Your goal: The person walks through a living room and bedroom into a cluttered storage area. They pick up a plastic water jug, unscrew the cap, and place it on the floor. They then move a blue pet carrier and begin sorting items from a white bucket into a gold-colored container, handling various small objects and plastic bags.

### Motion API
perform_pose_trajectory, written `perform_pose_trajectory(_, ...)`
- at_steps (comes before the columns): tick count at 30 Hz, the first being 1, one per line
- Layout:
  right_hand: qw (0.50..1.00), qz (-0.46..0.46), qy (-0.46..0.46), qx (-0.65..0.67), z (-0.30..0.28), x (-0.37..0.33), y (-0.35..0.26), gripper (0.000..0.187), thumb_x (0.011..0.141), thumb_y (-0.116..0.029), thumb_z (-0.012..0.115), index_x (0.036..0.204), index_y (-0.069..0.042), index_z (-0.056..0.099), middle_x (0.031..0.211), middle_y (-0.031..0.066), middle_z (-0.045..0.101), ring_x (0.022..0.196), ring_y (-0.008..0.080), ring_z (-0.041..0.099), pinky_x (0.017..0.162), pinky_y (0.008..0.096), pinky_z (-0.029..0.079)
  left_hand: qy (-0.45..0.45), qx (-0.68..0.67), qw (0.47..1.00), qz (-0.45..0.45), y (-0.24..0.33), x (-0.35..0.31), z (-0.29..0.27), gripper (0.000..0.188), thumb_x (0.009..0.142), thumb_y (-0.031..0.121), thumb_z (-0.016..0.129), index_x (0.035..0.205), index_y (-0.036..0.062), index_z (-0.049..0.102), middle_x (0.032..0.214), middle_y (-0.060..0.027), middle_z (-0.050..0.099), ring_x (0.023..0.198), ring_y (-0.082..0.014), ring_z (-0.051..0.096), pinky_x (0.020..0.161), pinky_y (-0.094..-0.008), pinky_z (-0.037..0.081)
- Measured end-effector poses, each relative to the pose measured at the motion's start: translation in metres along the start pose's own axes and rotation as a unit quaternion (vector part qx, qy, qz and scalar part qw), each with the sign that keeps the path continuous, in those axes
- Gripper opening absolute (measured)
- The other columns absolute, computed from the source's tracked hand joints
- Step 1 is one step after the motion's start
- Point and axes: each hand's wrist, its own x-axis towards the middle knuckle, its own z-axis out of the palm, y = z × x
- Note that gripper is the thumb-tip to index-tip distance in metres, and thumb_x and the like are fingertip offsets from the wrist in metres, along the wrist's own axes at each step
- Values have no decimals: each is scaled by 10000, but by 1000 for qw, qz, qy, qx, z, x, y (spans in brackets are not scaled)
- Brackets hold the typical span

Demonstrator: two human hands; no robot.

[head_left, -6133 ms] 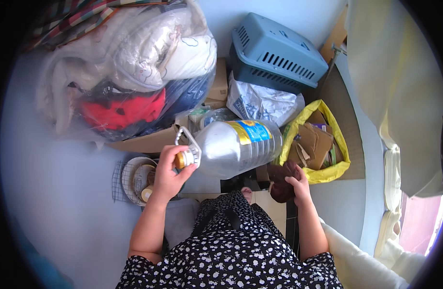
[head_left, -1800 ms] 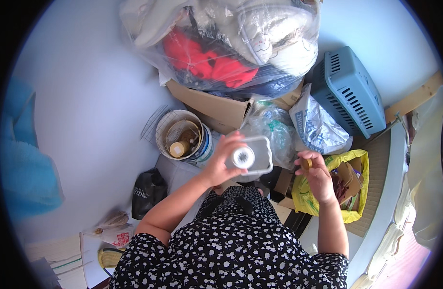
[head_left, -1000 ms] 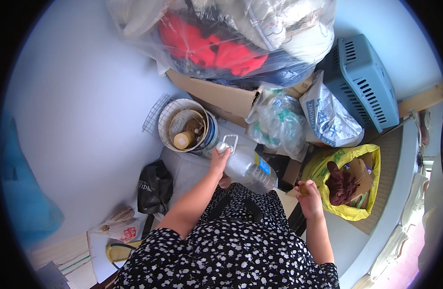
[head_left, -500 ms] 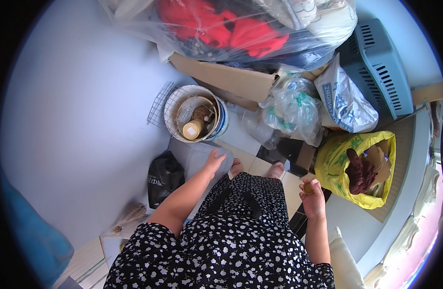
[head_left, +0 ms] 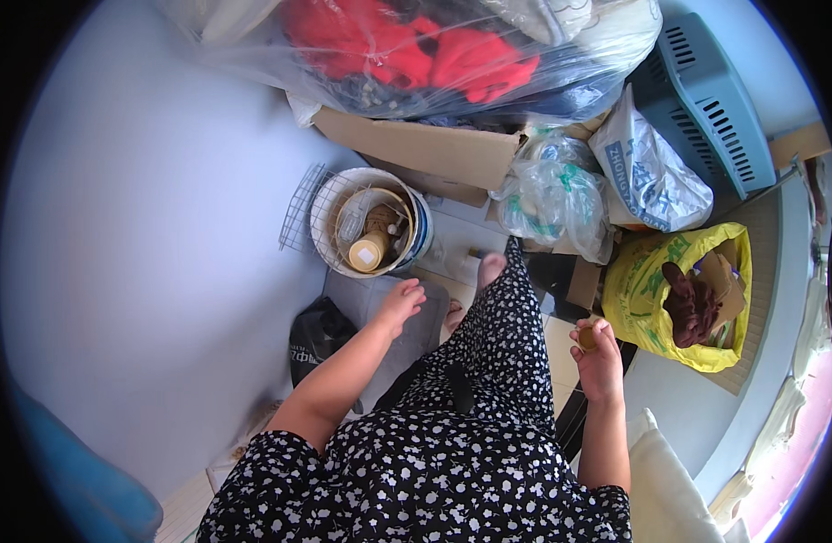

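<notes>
My right hand (head_left: 602, 373) is closed around a small, round, brownish-gold thing (head_left: 586, 338), whose kind I cannot make out. Nothing shows in my left hand (head_left: 399, 306), whose fingers are loosely curled and apart. That hand hovers over a grey flat-topped surface (head_left: 425, 330), just below a white bucket (head_left: 421, 226). Inside the bucket lie a tan cylindrical container (head_left: 368, 252) with a pale label and other small items. A wire rack (head_left: 298, 213) leans on the bucket's left side. Beyond my right hand stands a yellow bag (head_left: 637, 299) with maroon gloves (head_left: 692, 312) and cardboard in it.
A black plastic bag (head_left: 318, 339) sits by the left wall. Ahead are a cardboard box (head_left: 416, 149), a large clear bag of red and white cloth (head_left: 389, 50), knotted clear bags (head_left: 556, 199), a white printed bag (head_left: 646, 172) and a blue-grey slotted crate (head_left: 719, 113).
One foot has stepped forward toward the clear bags. My right hand has moved slightly up and right with the round thing; the left stays nearly in place, its fingers more curled.
</notes>
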Motion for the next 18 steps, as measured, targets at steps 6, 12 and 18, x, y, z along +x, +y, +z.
perform_pose_trajectory(6,999,38,1,-9,19,39,-3,71,925,-249,538,945,-189,508,1034,14,571,894,155,562,715,272,425,-2,18,1000,-13,16,-13,7,507,909,241,574,1349,74,385,1239,-71,527,1076,-169,563,902,-321,442)
perform_pose_trajectory(12,999,43,-20,-9,30,88,-21,96,919,-271,562,940,-194,509,1026,6,588,913,159,573,726,288,426,35,42,997,-51,26,3,-16,490,908,241,570,1336,77,397,1225,-63,535,1058,-162,573,877,-308,443)
perform_pose_trajectory(18,998,66,15,-4,24,137,-34,106,921,-288,547,951,-194,507,1028,3,586,895,159,571,714,281,430,48,48,998,-19,54,24,-17,449,918,246,550,1320,96,418,1186,-45,561,1037,-153,582,857,-305,450)
